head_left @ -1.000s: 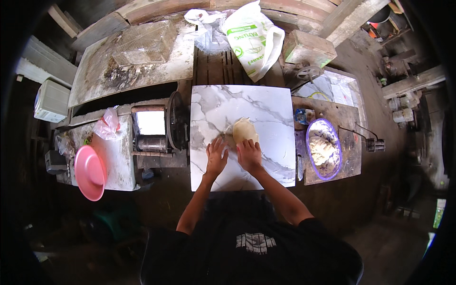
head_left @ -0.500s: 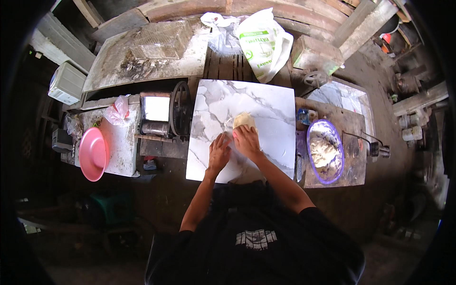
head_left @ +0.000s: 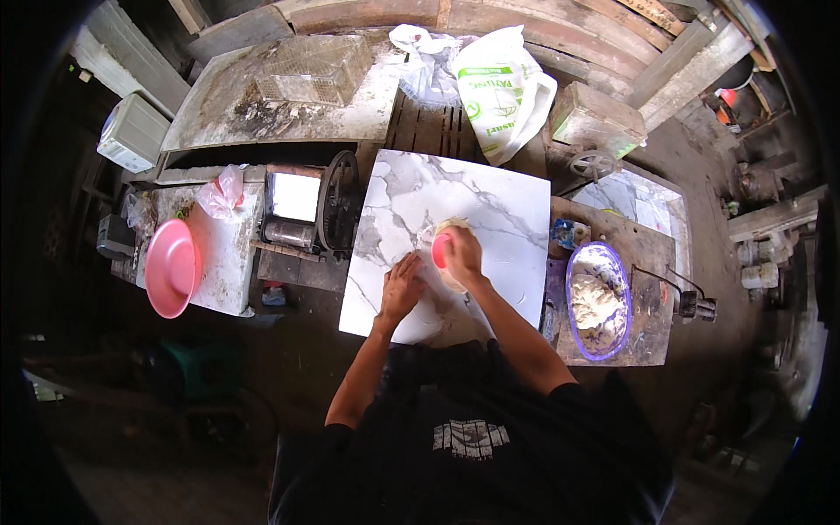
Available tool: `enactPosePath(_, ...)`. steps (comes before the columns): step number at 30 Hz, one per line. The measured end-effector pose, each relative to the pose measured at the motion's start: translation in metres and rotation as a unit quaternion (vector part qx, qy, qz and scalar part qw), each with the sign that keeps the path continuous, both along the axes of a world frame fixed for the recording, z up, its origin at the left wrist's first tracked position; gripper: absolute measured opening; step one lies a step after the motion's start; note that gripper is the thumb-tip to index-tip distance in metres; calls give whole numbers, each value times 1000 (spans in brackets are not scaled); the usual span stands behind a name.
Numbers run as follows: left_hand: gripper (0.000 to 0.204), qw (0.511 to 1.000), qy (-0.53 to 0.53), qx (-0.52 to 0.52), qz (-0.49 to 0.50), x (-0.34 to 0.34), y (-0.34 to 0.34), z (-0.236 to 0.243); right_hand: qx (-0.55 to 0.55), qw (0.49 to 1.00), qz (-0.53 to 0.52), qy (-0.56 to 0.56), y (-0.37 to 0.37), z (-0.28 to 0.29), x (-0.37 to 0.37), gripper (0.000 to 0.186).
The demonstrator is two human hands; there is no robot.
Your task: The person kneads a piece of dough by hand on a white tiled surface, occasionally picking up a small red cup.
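Observation:
A marble-patterned white board (head_left: 516,206) lies before me. On its middle sits a flattened piece of pale dough (head_left: 453,224), mostly covered by my right hand (head_left: 463,255). That hand is closed around a small pink round object (head_left: 440,251), held over the dough; its exact kind does not show. My left hand (head_left: 402,287) rests on the board to the left of the dough, fingers stretched out, with nothing visible in it. To the right, a purple oval basin (head_left: 628,302) contains a mass of whitish dough (head_left: 595,302).
At left are a pink basin (head_left: 172,269), a pink plastic bag (head_left: 223,192) and a machine with a large dark wheel (head_left: 339,201). Behind the board lie a white-and-green sack (head_left: 499,96) and a wire cage (head_left: 315,72). A wooden table (head_left: 652,337) holds the purple basin.
My right hand has turned over the dough, and the pink round object now shows plainly in it. My left hand has flattened out on the board. The whole view has tilted slightly.

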State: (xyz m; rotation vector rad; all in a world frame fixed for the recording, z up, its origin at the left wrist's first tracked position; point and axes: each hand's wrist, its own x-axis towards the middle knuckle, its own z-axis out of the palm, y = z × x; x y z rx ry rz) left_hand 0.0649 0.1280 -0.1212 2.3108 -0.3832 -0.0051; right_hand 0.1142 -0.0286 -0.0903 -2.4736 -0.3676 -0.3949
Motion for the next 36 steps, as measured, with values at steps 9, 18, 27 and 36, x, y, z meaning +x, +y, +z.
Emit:
enactPosePath(9,56,998,-47,10,41,10,2,-1,-97,993,18,-64,11,-1,10,8)
enactPosePath(18,61,999,6,23,49,-12,-6,5,-198,980,-24,-2,27,-4,14,10)
enactPosePath(27,60,998,9,29,48,11,5,2,9,997,-76,-6,-2,-2,9,6)
enactPosePath(36,60,998,18,33,49,-4,-2,11,-173,983,-40,-35,25,-2,-33,8)
